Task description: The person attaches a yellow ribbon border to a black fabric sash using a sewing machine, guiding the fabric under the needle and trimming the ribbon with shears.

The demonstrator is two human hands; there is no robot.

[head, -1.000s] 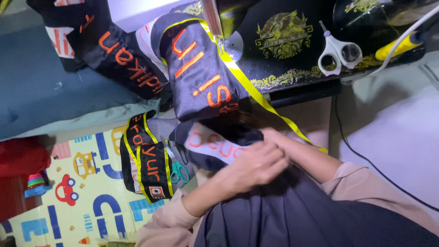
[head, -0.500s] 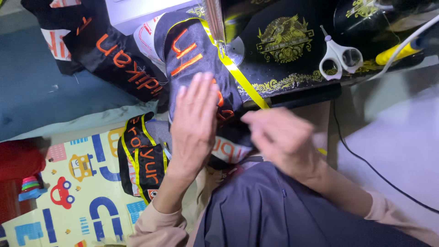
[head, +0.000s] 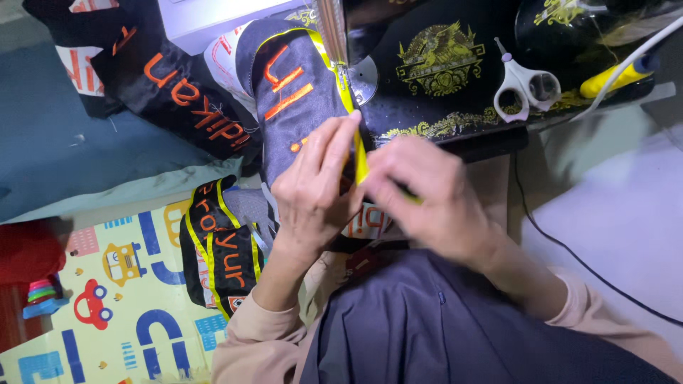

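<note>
Far left there's a kids' play mat (head: 107, 299) on the floor, pale yellow with cartoon cars and big blue letters, plus a little stack of coloured rings (head: 41, 295) near its edge. Above that sits a flat dark teal surface (head: 64, 142), can't tell exactly what it is.

Moving right, black satin sashes (head: 178, 99) with orange lettering are piled up, and one with yellow edging (head: 220, 249) hangs down over the mat.

In the middle, the left hand (head: 316, 192) presses flat with its fingers together on the dark sash (head: 292, 99), while the right hand (head: 427, 199) pinches the yellow trim tape (head: 361, 163) just beside it. That sash runs up under the needle of a black sewing machine (head: 441, 64) with gold decoration.

On the machine bed further right lie white-handled scissors (head: 523, 82). A black cable (head: 569, 249) trails across the light floor (head: 626, 213).
</note>
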